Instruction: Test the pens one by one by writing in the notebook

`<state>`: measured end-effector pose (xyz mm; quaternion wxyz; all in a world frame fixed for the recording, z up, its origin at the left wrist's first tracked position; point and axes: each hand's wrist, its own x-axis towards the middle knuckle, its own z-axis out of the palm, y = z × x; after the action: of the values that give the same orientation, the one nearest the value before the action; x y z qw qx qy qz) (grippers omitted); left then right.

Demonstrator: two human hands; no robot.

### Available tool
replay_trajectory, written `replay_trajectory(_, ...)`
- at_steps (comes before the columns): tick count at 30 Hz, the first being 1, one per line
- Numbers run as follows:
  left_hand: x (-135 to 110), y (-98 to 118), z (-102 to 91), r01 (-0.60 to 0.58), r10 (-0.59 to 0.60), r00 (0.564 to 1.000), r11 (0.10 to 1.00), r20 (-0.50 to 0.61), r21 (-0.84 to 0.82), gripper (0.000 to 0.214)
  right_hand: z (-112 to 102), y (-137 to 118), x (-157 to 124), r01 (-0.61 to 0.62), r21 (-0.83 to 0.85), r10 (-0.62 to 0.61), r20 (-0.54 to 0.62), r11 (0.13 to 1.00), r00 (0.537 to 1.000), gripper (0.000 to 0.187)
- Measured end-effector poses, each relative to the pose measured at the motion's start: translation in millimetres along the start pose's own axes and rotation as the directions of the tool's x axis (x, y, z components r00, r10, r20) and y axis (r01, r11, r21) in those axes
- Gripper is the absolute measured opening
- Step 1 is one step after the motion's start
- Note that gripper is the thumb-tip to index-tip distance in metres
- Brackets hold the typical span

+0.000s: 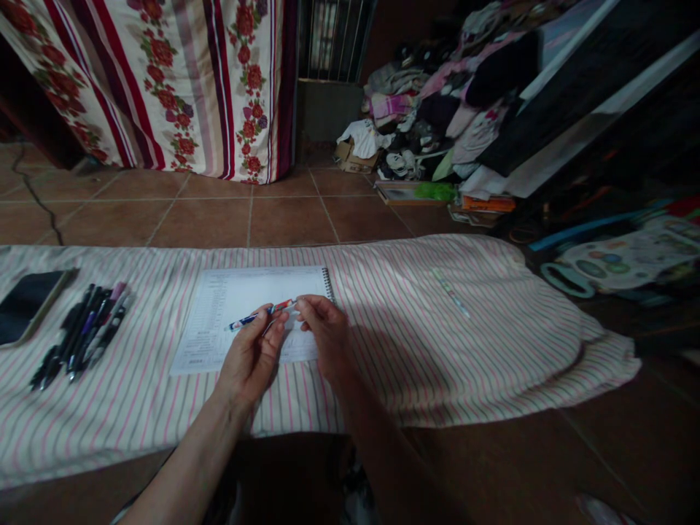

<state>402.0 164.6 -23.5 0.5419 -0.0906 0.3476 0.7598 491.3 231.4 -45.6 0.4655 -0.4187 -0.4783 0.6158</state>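
Both my hands meet over a spiral notebook [240, 299] that lies open on a striped cloth [437, 343]. My left hand [251, 357] pinches the middle of a blue and red pen [257, 316] held level above the page. My right hand [325, 332] pinches the pen's red end with its fingertips. The page under the hands carries a printed table.
A row of several pens [82, 332] and a dark phone [27, 305] lie on the cloth at the left. One more thin pen [449, 292] lies to the right. A flowered curtain [180, 80] hangs behind, and a heap of clothes [437, 109] fills the far right floor.
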Motion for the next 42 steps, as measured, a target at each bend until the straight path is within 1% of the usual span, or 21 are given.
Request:
replay_trajectory(11,0.8,-0.7,0.6,0.007,-0.007,1.0,1.0,-0.007,-0.01,0.023,-2.2,-0.7,0.4,0.015,0.017,-0.015,0.009,1.0,1.0,0.022)
replay_trajectory(17,1.5,-1.4,0.7,0.0,-0.001,1.0,0.999,-0.011,-0.036,0.023,-2.6,-3.3,0.9,0.017,0.0,-0.017,-0.008,1.0,1.0,0.024)
replay_trajectory(21,1.5,-1.3,-0.1,0.013,-0.013,1.0,0.998,-0.007,-0.06,0.022,-2.8,-5.8,0.5,0.015,-0.015,-0.015,-0.013,1.0,1.0,0.024)
replay_trajectory(26,0.9,-0.8,0.7,0.035,-0.037,0.999,0.997,-0.029,-0.063,0.023,-5.0,-8.0,1.1,0.017,0.0,-0.017,-0.024,1.0,1.0,0.026)
replay_trajectory(32,1.9,-0.2,1.9,0.022,-0.024,0.999,0.997,-0.031,-0.078,0.023,-9.6,-11.0,2.4,0.012,0.0,-0.012,-0.054,1.0,0.998,0.027)
replay_trajectory(37,2.0,0.6,2.4,0.018,-0.022,0.998,0.997,-0.053,-0.075,0.022,-16.3,-14.9,4.6,0.0,0.003,0.0,-0.093,1.0,0.996,0.027)
replay_trajectory(42,0.3,1.6,3.2,0.005,-0.01,0.998,0.998,-0.068,-0.07,0.022,-32.8,-23.9,7.7,-0.004,-0.031,-0.001,-0.143,0.999,0.99,0.028)
